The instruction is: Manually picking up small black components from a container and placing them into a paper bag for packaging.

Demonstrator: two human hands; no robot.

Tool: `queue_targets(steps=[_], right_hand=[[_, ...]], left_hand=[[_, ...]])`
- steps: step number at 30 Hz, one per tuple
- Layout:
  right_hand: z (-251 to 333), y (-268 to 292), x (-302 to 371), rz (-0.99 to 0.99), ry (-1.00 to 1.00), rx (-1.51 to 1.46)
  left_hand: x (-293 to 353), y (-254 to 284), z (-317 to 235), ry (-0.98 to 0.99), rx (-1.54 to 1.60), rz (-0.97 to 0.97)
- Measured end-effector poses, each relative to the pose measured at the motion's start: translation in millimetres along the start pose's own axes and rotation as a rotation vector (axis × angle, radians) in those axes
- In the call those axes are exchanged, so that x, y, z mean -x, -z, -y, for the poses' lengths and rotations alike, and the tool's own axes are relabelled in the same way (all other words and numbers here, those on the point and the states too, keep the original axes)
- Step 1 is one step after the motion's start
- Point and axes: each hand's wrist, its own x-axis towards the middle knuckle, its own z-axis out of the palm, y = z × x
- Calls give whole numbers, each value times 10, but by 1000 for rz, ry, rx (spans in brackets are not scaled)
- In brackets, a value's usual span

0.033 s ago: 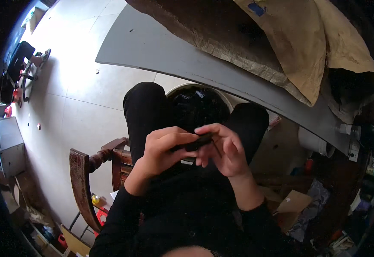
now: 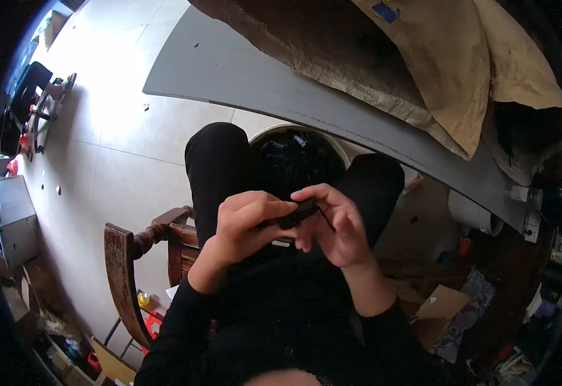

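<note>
Above my lap, both hands hold a small dark, blocky piece (image 2: pixel 299 214) whose exact kind I cannot make out. My left hand (image 2: pixel 242 222) pinches its left end between thumb and fingers. The fingertips of my right hand (image 2: pixel 344 233) close on its right end, with the palm partly turned up. A thin dark strip (image 2: pixel 326 220) sticks out from the piece by my right fingers, slanting down to the right. Between my knees, beyond the hands, stands a round pale bucket (image 2: pixel 344 149) holding a heap of black, shiny pieces (image 2: pixel 294 153).
A grey board-like tabletop (image 2: pixel 242 71) runs above the bucket, with brown paper (image 2: pixel 448 77) draped over it. At my left is a worn wooden chair (image 2: pixel 121 270). A white bucket (image 2: pixel 471 212) lies under the board's right end; cardboard (image 2: pixel 442 302) lies at lower right.
The dark piece has turned slightly in my fingers, and the thin strip shows more clearly. My right hand has shifted a little; the rest stays the same.
</note>
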Motion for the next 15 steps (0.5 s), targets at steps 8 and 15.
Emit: queue_targets(steps=[8, 15], right_hand=[[49, 6, 151, 152, -243, 299], [64, 42, 250, 433, -414, 389]], left_hand=[[22, 124, -102, -73, -6, 157], [39, 198, -155, 45, 321, 383]])
